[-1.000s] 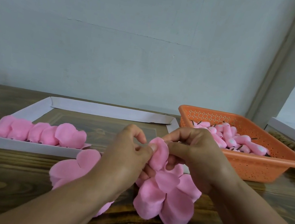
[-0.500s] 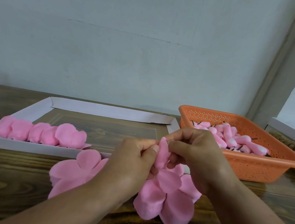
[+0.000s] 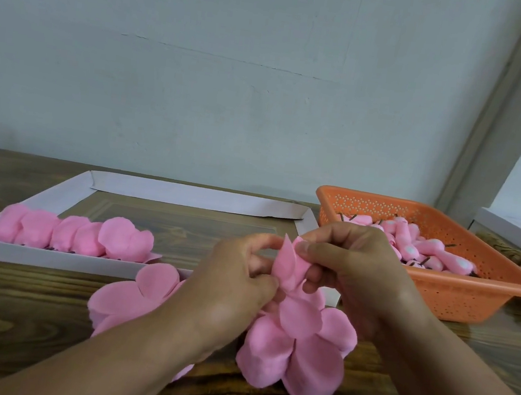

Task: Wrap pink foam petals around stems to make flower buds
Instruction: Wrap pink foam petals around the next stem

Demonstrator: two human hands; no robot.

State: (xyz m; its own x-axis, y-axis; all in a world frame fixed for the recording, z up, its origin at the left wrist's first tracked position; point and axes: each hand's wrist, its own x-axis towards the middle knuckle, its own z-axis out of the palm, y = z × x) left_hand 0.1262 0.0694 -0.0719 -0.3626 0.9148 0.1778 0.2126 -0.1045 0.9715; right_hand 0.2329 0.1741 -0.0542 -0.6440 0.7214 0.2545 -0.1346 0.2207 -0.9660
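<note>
A pink foam petal (image 3: 288, 266) is held at frame centre between both hands, above a spread cluster of petals (image 3: 296, 349) that hangs toward 6 o'clock over the wooden table (image 3: 8, 314). The petal's long axis is seen to run upright, tip toward 12 o'clock. The left hand (image 3: 236, 279) is curled, its fingertips pinching the petal's left edge; the right hand (image 3: 352, 267) is curled likewise, thumb and forefinger pinching the upper right edge. Both hands lie equally near. No stem can be made out; it is judged to be hidden inside the fold. The foam appears thin, matte and soft, with rounded lobes. Loose petals (image 3: 74, 235) are ranged in a white cardboard tray (image 3: 187, 195) at 9 o'clock. Finished buds (image 3: 417, 246) lie in an orange perforated basket (image 3: 471, 289) at 3 o'clock.
</note>
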